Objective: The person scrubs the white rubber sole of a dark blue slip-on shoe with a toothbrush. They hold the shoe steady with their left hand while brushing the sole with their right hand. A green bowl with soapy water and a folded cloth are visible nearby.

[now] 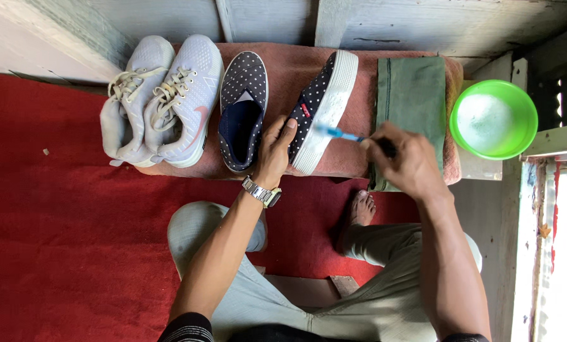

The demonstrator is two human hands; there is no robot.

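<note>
A navy polka-dot slip-on shoe lies tipped on its side on a reddish towel, its white sole turned to the right. My left hand grips its upper, a metal watch on the wrist. My right hand holds a blue toothbrush whose head touches the white sole. The matching polka-dot shoe rests upright just left of my left hand.
A pair of pale grey lace-up sneakers sits at the towel's left end. A folded green cloth lies right of the shoe. A green bowl of foamy water stands at far right. Red carpet covers the floor; my bare foot rests below the towel.
</note>
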